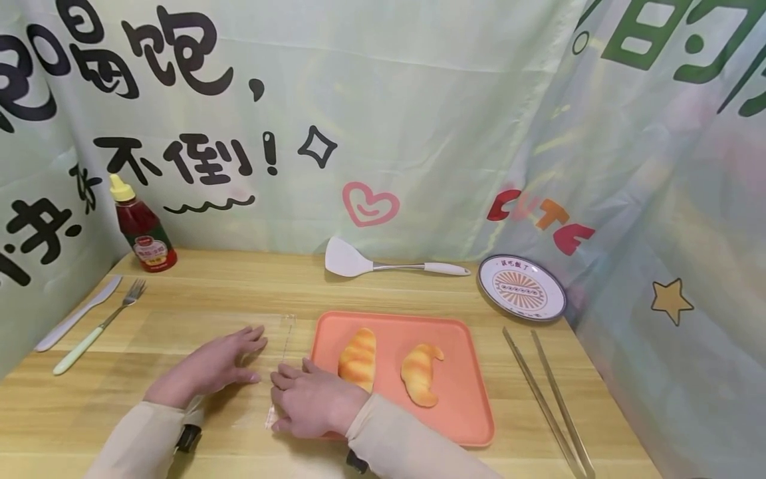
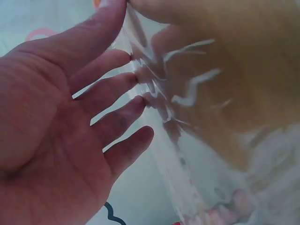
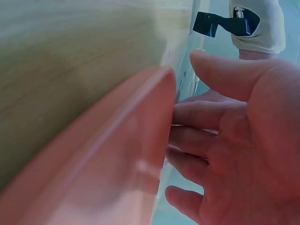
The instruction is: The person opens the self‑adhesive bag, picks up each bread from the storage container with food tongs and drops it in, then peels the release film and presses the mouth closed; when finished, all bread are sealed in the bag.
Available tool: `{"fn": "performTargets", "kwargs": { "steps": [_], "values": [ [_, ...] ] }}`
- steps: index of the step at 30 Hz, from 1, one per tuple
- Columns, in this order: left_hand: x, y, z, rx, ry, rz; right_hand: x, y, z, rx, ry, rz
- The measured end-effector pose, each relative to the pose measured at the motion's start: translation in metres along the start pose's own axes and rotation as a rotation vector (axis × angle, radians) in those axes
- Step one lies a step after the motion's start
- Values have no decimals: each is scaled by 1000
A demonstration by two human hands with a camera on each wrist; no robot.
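Clear plastic film [image 1: 277, 342] lies left of the coral-pink rectangular tray [image 1: 389, 339], edge alongside; left hand [image 1: 212, 362] and tray-side right hand [image 1: 317, 402] loosely spread.

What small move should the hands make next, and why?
I'd probably pinch the edge of the clear plastic with the right hand: its fingers lie at that edge, beside the coral tray, while the left hand is spread over the plastic and could steady it.
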State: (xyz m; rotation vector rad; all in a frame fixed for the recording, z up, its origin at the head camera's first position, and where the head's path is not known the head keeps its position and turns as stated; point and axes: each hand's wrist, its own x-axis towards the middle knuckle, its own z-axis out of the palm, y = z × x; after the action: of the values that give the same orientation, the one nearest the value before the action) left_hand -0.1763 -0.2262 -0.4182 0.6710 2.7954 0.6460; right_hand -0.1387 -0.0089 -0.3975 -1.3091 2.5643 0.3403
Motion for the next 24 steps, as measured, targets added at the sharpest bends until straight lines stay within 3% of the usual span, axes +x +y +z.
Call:
{"fn": "performTargets", "kwargs": {
  "steps": [6,14,24],
  "values": [
    [5,3,-1,100,15,4,1,1,1,25,-26,2],
    [14,5,-1,239,141,74,1,2,0,34,-30,-2],
    [10,1,1,105,73,13,0,2,-2,26,-22,0]
  ]
}}
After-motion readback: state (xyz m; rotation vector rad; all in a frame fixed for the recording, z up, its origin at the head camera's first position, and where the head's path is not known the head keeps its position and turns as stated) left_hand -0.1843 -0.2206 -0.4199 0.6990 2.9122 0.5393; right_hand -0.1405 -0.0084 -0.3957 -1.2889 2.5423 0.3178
